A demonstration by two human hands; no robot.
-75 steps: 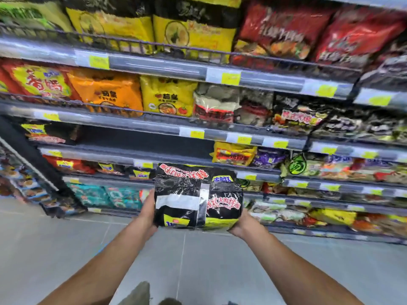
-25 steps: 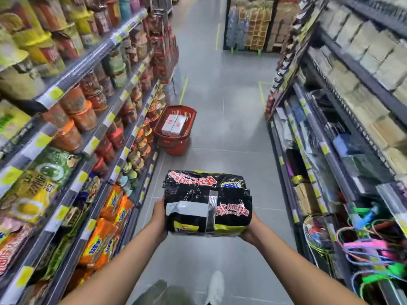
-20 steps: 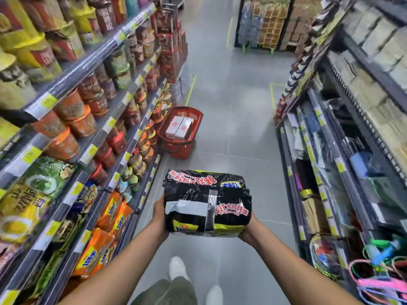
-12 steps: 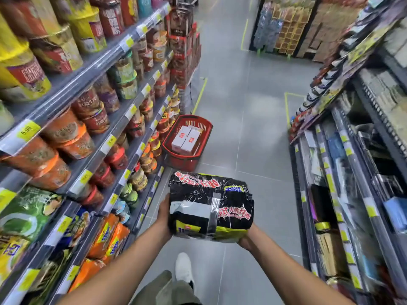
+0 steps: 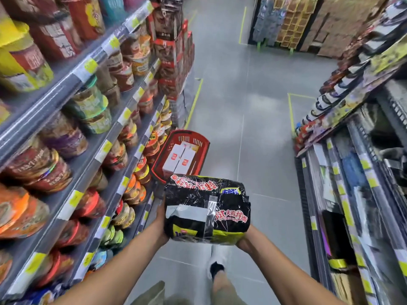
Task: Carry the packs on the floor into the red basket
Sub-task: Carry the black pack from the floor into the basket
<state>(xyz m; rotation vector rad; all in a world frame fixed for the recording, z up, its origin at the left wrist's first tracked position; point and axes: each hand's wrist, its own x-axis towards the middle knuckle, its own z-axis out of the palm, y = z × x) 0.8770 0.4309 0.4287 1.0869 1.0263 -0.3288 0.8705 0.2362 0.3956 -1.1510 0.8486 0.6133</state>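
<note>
Along the left of the frame we see shelves (image 5: 66,89) of noodle cups. Low in the centre, the left hand (image 5: 161,225) holds the left end of a black pack (image 5: 207,208), carried in the air. Just above it in the frame, the red basket (image 5: 199,143) stands on the floor (image 5: 242,106) with white boxes (image 5: 180,157) inside. The right hand (image 5: 246,241) cups the black pack's lower right corner.

Pack (image 5: 207,208): glossy black wrapper with red-and-white lettering, a yellow band along its lower edge and a grey tape strip across the middle. Basket (image 5: 199,140): red, with slotted walls. Boxes (image 5: 179,158) inside it: white, each bearing a small red mark. Floor (image 5: 253,128): grey tiles crossed by yellow lines. Shelf edges (image 5: 55,93): grey, dotted with yellow tags.
</note>
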